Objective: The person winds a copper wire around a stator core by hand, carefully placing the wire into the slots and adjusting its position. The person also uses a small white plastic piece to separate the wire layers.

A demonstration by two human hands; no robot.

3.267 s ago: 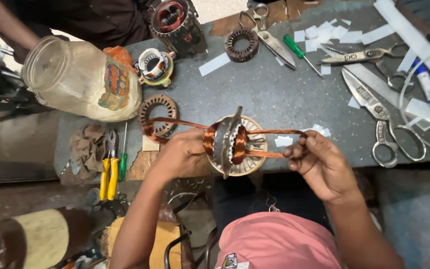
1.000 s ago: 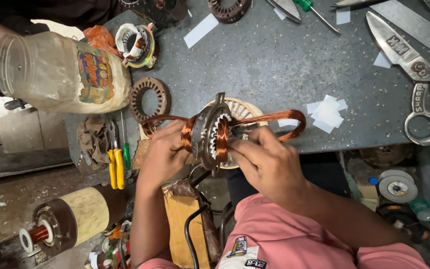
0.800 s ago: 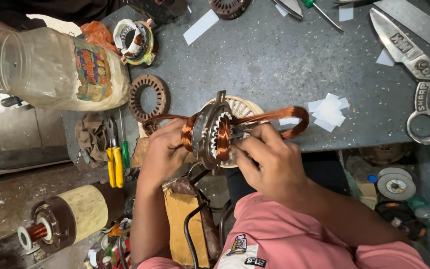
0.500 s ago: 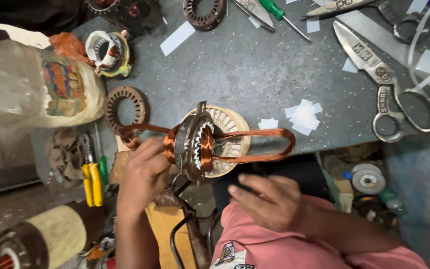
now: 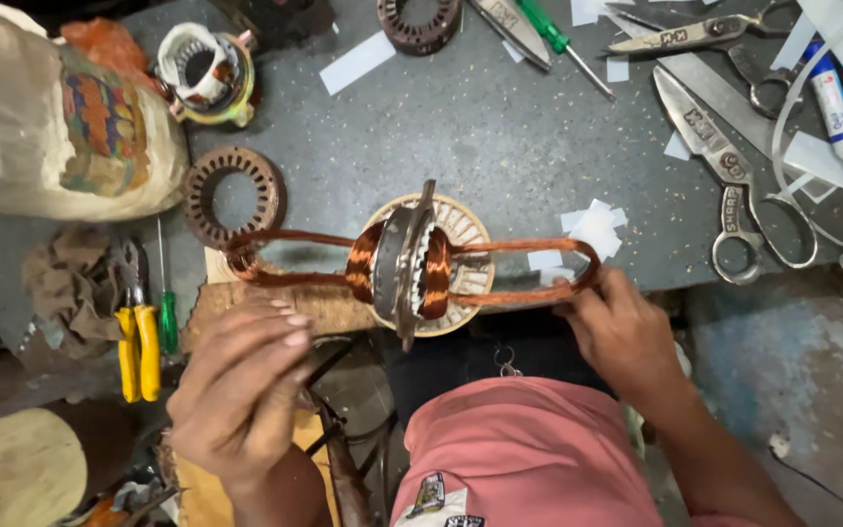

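Observation:
A metal motor stator (image 5: 404,262) stands on edge at the near side of the grey table (image 5: 500,127), over a round cream disc (image 5: 461,234). Copper wire coils (image 5: 285,259) run through it and loop out to the left and right. My right hand (image 5: 622,327) grips the end of the right coil loop (image 5: 578,268). My left hand (image 5: 246,385) hovers just below the left loop, off the stator, with its fingers loosely bent and nothing in them.
Large shears (image 5: 734,166), smaller scissors (image 5: 695,37), a green screwdriver (image 5: 550,27) and a glue tube (image 5: 831,90) lie at the back right. A rusty stator ring (image 5: 236,195), a wound stator (image 5: 209,73), a plastic jar (image 5: 51,127) and yellow-handled pliers (image 5: 134,342) sit left. Paper slips (image 5: 592,226) are scattered.
My left hand has let go of the stator and dropped back toward me. My right hand has moved from my lap up to the right coil loop and taken hold of it.

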